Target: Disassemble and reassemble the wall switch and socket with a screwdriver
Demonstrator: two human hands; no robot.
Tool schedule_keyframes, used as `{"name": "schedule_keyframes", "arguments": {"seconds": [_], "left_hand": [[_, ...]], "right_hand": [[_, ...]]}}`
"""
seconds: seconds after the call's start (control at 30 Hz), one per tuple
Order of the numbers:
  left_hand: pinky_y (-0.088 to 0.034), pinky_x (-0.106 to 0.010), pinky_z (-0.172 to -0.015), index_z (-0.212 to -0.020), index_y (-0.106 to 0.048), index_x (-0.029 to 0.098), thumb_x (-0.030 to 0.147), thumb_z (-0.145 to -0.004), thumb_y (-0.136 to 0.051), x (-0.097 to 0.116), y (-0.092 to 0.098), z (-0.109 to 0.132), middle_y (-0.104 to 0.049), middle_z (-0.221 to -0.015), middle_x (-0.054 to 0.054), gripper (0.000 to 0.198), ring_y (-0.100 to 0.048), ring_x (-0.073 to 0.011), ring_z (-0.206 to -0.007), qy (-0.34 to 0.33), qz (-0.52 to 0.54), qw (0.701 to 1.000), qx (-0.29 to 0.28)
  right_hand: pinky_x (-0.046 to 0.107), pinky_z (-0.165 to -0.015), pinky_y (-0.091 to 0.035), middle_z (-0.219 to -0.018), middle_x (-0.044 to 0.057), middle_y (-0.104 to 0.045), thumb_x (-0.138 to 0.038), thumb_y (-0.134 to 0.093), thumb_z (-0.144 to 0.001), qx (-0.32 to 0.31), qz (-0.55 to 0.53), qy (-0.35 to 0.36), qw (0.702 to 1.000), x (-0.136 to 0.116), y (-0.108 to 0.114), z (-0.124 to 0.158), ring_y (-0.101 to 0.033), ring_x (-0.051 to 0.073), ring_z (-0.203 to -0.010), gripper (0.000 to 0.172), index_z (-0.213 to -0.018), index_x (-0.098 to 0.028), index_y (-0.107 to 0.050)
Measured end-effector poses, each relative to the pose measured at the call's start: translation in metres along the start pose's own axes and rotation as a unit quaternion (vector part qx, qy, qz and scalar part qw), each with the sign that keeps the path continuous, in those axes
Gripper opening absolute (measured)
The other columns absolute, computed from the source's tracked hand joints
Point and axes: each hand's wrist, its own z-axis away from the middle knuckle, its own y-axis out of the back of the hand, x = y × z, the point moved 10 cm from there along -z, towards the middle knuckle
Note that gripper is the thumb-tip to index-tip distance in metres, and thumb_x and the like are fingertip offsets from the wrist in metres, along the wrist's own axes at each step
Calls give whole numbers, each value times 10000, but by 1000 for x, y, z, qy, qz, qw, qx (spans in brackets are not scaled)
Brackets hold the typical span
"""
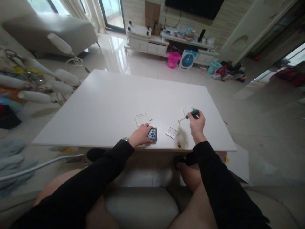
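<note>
My left hand (141, 135) rests on the white table (114, 105) with its fingers curled on a small grey switch module (152, 134). My right hand (197, 122) is raised a little above the table and grips a green-handled screwdriver (190, 115), whose tip points left. Two small white rocker pieces (172, 132) lie between my hands. A square white cover plate (142, 119) lies just beyond my left hand. Another small white plate (187, 110) lies behind the screwdriver. A few tiny dark parts (179, 145) sit near the table's front edge.
A white drying rack (40, 82) with clothes stands at the left. A grey sofa (47, 30) is at the back left. Farther back are a TV cabinet (154, 46), a pink basket (173, 59) and a fan (188, 58). My knees are under the table's front edge.
</note>
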Motion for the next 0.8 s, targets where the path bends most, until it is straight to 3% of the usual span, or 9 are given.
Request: {"name": "schedule_keyframes", "arguments": {"seconds": [0.2, 0.43, 0.7, 0.8], "left_hand": [[-511, -411, -1021, -1213, -611, 185, 375, -756, -854, 1, -1, -1, -597, -1293, -128, 551, -562, -311, -1183, 2, 1, 1000, 4], [-512, -421, -1025, -1243, -600, 173, 376, -764, -836, 3, -2, 0, -594, -1308, -143, 571, -559, -322, -1200, 4, -4, 1000, 1], [-460, -484, -1127, -1562, -411, 163, 438, -675, -894, 3, 1, -3, -545, -1453, -215, 1046, -548, -389, -1310, 21, 3, 1000, 5], [-459, -466, -1144, -1517, -473, 118, 405, -788, -803, 3, 11, -6, -582, -1433, -224, 850, -557, -375, -1337, 44, 43, 998, 28]], "right_hand": [[386, -880, -574, -1035, 62, -709, -412, -754, -743, -1, 1, -11, 1000, 4, -10, 3, -662, 187, -880, 433, -1096, -171, -684], [356, -809, -595, -974, 25, -691, -402, -778, -775, -16, -16, 14, 1000, -26, -10, 6, -658, 162, -811, 368, -1062, -188, -690], [380, -797, -642, -1010, 33, -685, -459, -775, -822, -31, -81, -10, 996, -55, -19, 21, -719, 188, -885, 356, -1040, -205, -653], [390, -806, -652, -1001, 29, -688, -482, -777, -834, -58, -100, -15, 993, -67, -30, 32, -735, 186, -872, 364, -1032, -212, -636]]}}
